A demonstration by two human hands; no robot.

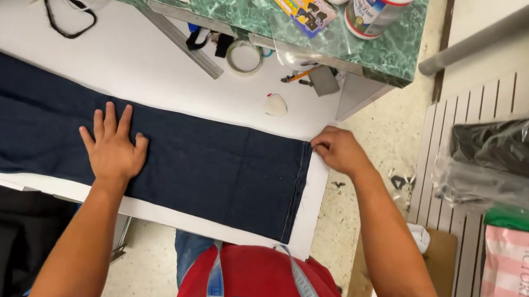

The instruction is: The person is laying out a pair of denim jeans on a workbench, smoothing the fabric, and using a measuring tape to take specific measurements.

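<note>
1. White flat surface (148,70): carries everything listed.
2. Dark blue denim cloth (217,169): spread flat lengthwise, hem at the surface's right edge.
3. Left hand (111,149): open, palm flat on denim.
4. Right hand (339,150): pinching the hem's far corner.

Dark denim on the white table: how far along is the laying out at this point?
Done: the dark denim lies flat and smooth along the white table, hem end squared near the table's end. In hand: the left hand presses flat on the cloth while the right hand pinches the far hem corner. Left: the chalk piece and long ruler lie untouched, and no marks show on the cloth.
</note>
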